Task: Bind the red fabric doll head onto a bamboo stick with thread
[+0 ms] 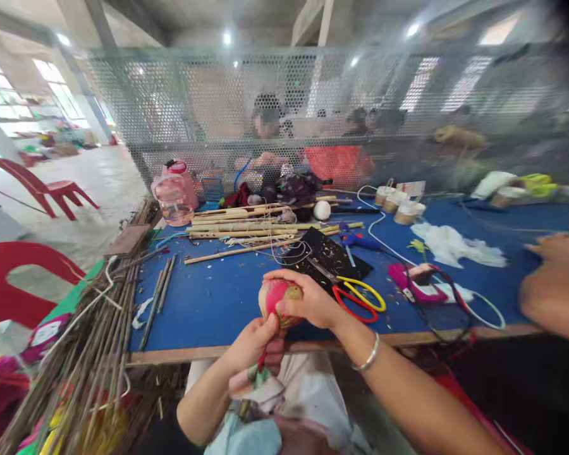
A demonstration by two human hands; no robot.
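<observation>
Just over the table's front edge, both my hands are closed on one round tan-and-pink ball-like piece. My right hand wraps its top and right side, with the thumb on the front. My left hand pinches the underside, where a dark red strip hangs down. The fingers partly cover the piece, so its exact kind cannot be made out. A pair of scissors with red and yellow handles lies right of my hands, its blades on a black sheet.
Bamboo sticks, a blue glue gun and a pink water bottle are on the blue table. Thin brown stalks are piled at left. A co-worker's blurred hand is at right. Perforated mesh stands behind.
</observation>
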